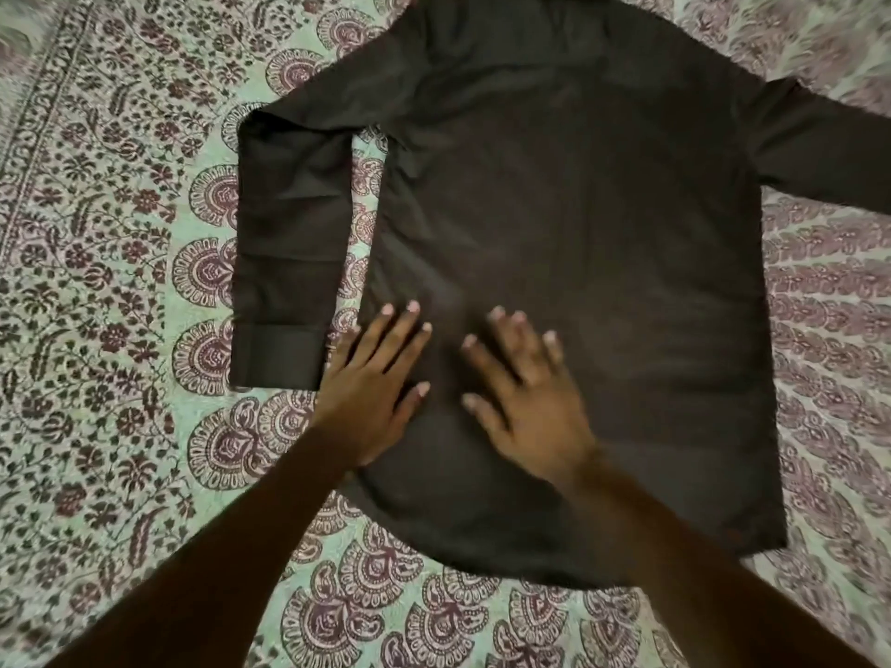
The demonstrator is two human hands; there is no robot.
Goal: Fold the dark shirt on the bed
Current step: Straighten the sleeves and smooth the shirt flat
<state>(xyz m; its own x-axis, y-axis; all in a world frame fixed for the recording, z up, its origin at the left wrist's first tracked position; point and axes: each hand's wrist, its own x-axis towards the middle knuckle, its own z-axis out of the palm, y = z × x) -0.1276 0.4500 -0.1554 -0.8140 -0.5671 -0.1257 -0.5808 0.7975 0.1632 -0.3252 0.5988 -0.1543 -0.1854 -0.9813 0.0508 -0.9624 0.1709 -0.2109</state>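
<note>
The dark shirt (602, 262) lies spread flat on the bed, back side up, collar at the far edge. Its left sleeve (284, 262) is bent down alongside the body, with the cuff near my left hand. The right sleeve (829, 151) stretches out past the right edge of the frame. My left hand (373, 383) rests flat with fingers spread on the shirt's lower left edge. Beside it, my right hand (525, 397) lies flat and spread on the lower middle of the shirt, slightly blurred. Neither hand grips any cloth.
A patterned bedsheet (111, 291) in pale green with maroon floral and paisley print covers the bed all around the shirt. A darker border stripe runs along the far left.
</note>
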